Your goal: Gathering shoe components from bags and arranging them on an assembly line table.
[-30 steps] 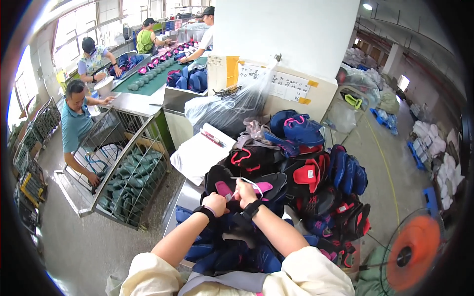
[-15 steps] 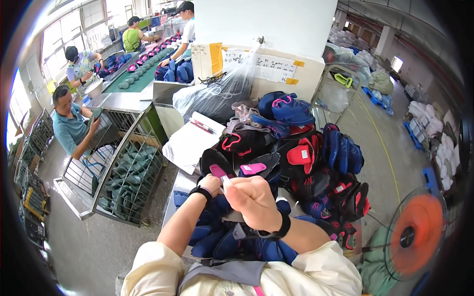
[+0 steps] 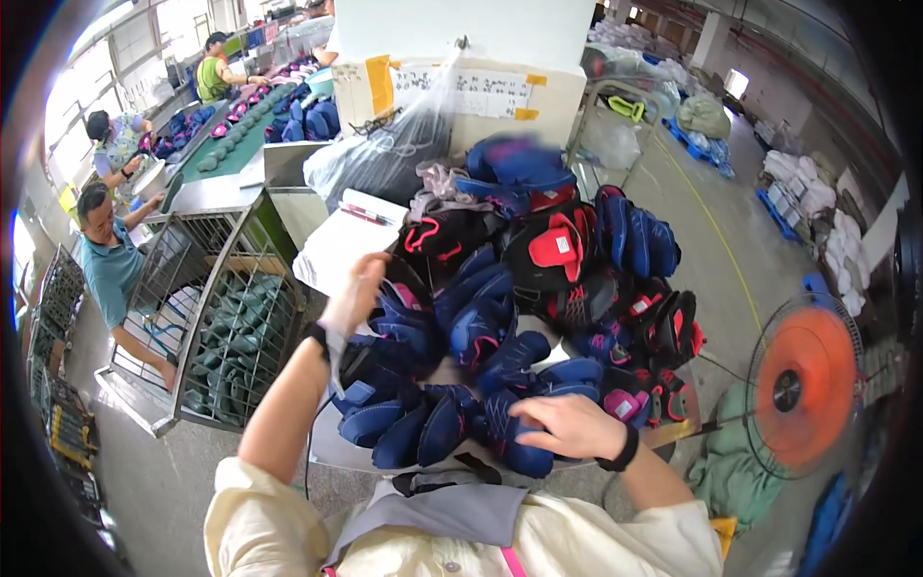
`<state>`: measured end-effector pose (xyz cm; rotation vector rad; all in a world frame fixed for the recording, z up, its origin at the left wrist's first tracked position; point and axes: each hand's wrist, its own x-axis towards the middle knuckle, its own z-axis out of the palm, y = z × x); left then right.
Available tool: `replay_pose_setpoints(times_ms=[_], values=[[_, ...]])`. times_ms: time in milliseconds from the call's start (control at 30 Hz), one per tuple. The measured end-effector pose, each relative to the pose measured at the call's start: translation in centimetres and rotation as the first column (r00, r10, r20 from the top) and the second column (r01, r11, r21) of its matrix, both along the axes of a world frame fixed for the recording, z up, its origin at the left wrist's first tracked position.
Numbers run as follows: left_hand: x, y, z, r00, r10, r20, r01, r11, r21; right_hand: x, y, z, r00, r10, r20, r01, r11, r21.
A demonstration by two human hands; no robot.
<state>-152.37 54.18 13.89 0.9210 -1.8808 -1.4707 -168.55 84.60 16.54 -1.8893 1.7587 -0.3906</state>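
Observation:
My left hand, slightly blurred, is raised left of the shoe pile. A thin translucent strip hangs down from it beside the wrist; its grip on the strip is partly hidden. Lower right, my right hand is open with fingers apart, over a navy shoe at the pile's near edge. I cannot tell whether the fingertips touch it. More navy shoes stand in a row along the front. Behind them lie black and red shoes and further navy shoes.
A white paper pad with a red pen lies at the back left, near a clear plastic bag. A wire cage cart of green shoe forms stands left, a co-worker beside it. An orange fan stands right.
My hands, together in front of the pile before, have separated: the left moved up and left, the right down and right over the shoes. The view has shifted. The co-worker by the cart has leaned over.

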Motion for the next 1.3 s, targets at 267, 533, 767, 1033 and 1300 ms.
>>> replay_pose_setpoints(times_ms=[267, 533, 767, 1033, 1300], values=[[2.0, 17.9, -0.7, 0.849, -0.523, -0.070, 0.520, 0.852, -0.061, 6.3, 6.0, -7.1, 0.770, -0.536, -0.345, 0.516, 0.842, -0.156], [-1.5, 19.2, -12.0, 0.834, -0.547, 0.071, 0.551, 0.830, -0.080, 6.4, 5.6, -12.3, 0.577, -0.736, -0.354, 0.673, 0.674, -0.303], [-2.4, 23.1, -13.5, 0.932, -0.351, 0.094, 0.362, 0.918, -0.158, 1.8, 7.7, -14.1, 0.454, -0.889, 0.048, 0.862, 0.426, -0.275], [-1.5, 21.3, -15.9, 0.838, -0.216, 0.500, 0.442, 0.806, -0.393, -0.9, 7.3, -12.1, 0.587, -0.810, -0.013, 0.759, 0.555, -0.342], [0.0, 19.8, -18.0, 0.554, -0.213, 0.805, 0.729, 0.590, -0.347, -3.3, 7.9, -12.3, 0.672, -0.731, 0.113, 0.732, 0.635, -0.246]])
